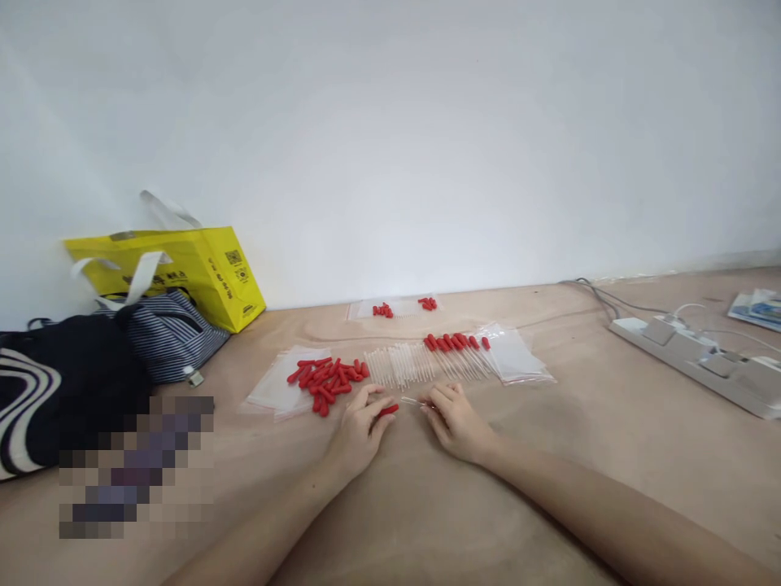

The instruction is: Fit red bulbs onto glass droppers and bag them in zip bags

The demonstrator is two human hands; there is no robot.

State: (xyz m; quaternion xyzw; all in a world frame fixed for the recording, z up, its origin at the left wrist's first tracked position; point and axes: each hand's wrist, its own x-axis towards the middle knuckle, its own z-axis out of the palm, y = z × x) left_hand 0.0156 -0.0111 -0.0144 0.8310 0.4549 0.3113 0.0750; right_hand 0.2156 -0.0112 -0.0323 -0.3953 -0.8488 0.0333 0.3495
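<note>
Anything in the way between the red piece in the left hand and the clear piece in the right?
Nothing visible stands between the red piece in the left hand and the thin clear piece in the right hand. Pale sticks lie beyond.

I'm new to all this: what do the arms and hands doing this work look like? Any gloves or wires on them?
They are a person's. The left hand and right hand wear no gloves. The left forearm and right forearm show no sleeve, watch or wires.
</note>
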